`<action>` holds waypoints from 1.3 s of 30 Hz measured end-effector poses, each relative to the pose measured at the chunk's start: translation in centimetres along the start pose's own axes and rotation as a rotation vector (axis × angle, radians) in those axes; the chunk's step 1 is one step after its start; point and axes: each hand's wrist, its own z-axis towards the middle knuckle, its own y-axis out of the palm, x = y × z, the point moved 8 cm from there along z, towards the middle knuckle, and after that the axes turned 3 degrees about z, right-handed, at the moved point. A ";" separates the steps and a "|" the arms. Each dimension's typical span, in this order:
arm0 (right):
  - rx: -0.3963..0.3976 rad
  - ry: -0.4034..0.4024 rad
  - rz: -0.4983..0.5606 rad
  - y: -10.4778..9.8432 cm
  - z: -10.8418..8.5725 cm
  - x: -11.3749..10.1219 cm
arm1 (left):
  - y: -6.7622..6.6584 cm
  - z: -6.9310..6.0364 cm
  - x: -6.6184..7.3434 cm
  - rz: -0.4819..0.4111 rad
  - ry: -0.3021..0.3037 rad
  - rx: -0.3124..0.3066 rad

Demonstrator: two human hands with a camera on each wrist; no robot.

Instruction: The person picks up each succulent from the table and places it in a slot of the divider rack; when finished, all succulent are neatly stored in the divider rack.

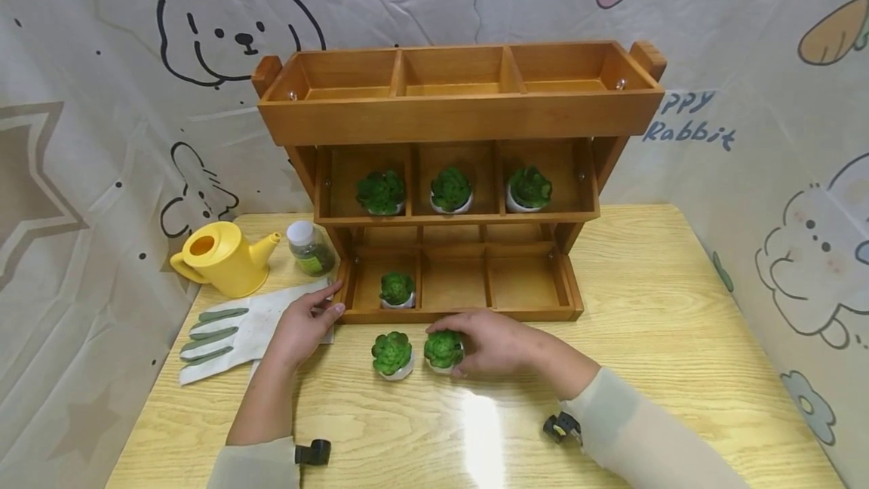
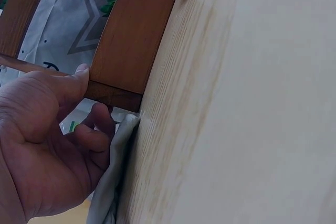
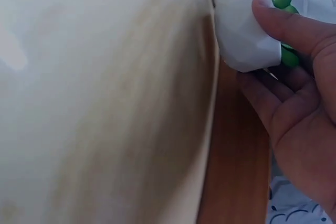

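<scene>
My right hand (image 1: 498, 342) grips a small potted succulent (image 1: 443, 351) just in front of the wooden shelf (image 1: 462, 119). In the right wrist view, thumb and fingers hold its white faceted pot (image 3: 245, 35). A second potted succulent (image 1: 391, 355) stands on the table to its left. At the shelf's lower left corner is my left hand (image 1: 302, 329); in the left wrist view its thumb lies against the wood and the other fingers curl at the corner. Another succulent (image 1: 397, 288) sits in the bottom tier's left compartment, and three, including one in the middle (image 1: 451, 189), fill the middle tier.
Left of the shelf stand a yellow watering can (image 1: 231, 259) and a white-capped jar (image 1: 310, 247). White gloves (image 1: 251, 327) lie on the table beside my left forearm. The wooden table (image 1: 652, 338) extends to the right, with a printed cloth (image 1: 781, 172) behind.
</scene>
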 end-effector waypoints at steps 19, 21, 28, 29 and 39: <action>-0.113 -0.158 0.069 -4.7 0.9 -1.5 | -0.3 0.2 -0.2 0.013 -0.006 0.001; -0.118 -0.146 0.062 -5.2 1.1 -1.5 | -0.3 0.2 -0.2 0.015 -0.008 0.000; -0.116 -0.085 0.030 -6.6 2.2 -0.8 | -0.2 0.1 -0.2 0.003 -0.014 -0.002; -0.116 -0.073 0.025 -6.7 2.3 -0.6 | -0.1 0.1 -0.2 0.002 -0.012 -0.001; -0.102 0.008 0.062 -7.3 3.1 1.1 | 0.0 0.1 -0.4 -0.003 -0.021 -0.001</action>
